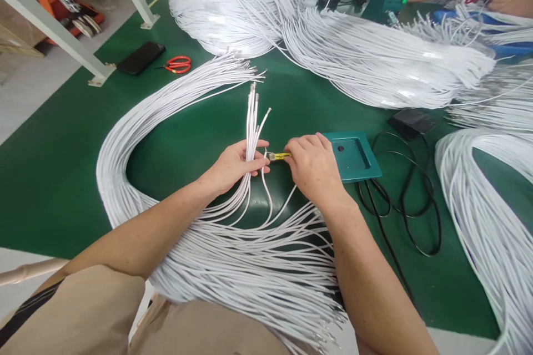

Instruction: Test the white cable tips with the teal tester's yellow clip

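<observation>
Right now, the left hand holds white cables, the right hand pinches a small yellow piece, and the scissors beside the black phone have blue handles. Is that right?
The handle colour is wrong: in the head view, the scissors beside the black phone have red handles. The left hand holds white cables, and the right hand pinches a small yellow piece.

1 black phone lies beside red-handled scissors, near 2 white posts.
</observation>
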The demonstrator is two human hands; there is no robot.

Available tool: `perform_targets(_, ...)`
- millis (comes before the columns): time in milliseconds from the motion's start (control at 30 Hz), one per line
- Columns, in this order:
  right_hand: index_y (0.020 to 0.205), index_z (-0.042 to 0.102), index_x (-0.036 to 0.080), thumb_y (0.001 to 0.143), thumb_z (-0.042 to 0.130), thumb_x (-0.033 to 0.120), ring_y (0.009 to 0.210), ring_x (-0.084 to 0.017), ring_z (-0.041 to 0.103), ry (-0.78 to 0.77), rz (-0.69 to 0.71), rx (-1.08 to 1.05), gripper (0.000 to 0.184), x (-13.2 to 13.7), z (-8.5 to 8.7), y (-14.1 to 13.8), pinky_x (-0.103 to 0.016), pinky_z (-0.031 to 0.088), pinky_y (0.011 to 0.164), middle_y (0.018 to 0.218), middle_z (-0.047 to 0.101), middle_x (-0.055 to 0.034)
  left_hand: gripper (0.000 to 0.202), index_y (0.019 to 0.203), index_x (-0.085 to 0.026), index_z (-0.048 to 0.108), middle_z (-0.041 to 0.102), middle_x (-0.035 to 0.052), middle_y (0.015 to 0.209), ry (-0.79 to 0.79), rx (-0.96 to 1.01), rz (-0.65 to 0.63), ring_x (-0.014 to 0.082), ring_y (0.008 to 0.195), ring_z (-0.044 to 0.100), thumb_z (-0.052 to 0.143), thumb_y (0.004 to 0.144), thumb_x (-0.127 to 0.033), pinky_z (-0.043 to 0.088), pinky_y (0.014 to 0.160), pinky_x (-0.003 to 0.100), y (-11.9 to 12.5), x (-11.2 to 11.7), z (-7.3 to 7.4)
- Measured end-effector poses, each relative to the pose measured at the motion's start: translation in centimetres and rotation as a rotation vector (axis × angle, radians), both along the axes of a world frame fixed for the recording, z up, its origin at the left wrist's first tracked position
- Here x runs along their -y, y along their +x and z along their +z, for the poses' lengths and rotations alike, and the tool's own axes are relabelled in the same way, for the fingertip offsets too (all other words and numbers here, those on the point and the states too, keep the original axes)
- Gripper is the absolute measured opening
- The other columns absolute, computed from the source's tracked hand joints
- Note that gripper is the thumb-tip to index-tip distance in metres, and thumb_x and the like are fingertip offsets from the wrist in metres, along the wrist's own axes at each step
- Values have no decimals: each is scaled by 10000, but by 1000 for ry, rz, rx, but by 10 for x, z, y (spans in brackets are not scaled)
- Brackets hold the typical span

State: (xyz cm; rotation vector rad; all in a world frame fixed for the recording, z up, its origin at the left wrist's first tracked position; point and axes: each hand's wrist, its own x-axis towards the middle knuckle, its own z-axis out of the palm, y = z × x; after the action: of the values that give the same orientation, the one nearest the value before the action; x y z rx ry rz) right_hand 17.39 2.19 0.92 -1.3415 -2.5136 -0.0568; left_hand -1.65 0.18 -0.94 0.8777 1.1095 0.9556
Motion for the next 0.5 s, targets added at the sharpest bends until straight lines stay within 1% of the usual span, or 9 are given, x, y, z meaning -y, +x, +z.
perform_targets(67, 913, 617, 167, 878, 427, 102, 858, -228, 563, -47, 5, 54, 204, -3, -1, 4, -442, 265, 1047, 826, 690, -73, 424, 1116, -153, 595, 676, 29, 809, 29, -87, -24, 157, 733, 703, 741, 720, -191, 473, 591, 220, 1, 0, -2)
perform_targets(100, 908, 618, 166, 871, 432, 99, 850, -223, 569, -65, 9, 57, 201, -4, -2, 6, -439, 258, 1058, 808, 691, -67, 421, 1117, -153, 593, 681, 33, 816, 42, -115, -31, 162, 736, 707, 737, 724, -197, 482, 595, 224, 1, 0, -3)
perform_targets(233, 886, 619, 164, 843, 459, 88, 875, -215, 580, -95, 7, 12, 183, -5, -4, 6, -425, 251, 1073, 821, 696, -68, 411, 1115, -144, 582, 686, 39, 815, 83, -189, -45, 176, 737, 716, 723, 735, -209, 502, 586, 226, 3, 0, -6)
perform_targets(367, 816, 607, 176, 804, 425, 39, 821, -212, 552, -78, 6, 17, 228, -6, -5, 5, -426, 288, 1052, 756, 667, -62, 400, 1100, -135, 578, 686, 35, 790, 103, -265, -47, 180, 726, 718, 714, 729, -198, 521, 589, 231, 5, -1, -8)
perform_targets(500, 786, 616, 188, 795, 413, 38, 809, -220, 525, -49, 21, -5, 253, -8, -7, 6, -435, 319, 1042, 685, 634, -59, 399, 1093, -136, 588, 689, 30, 779, 105, -316, -31, 176, 707, 716, 709, 716, -190, 536, 596, 239, 7, -2, -12)
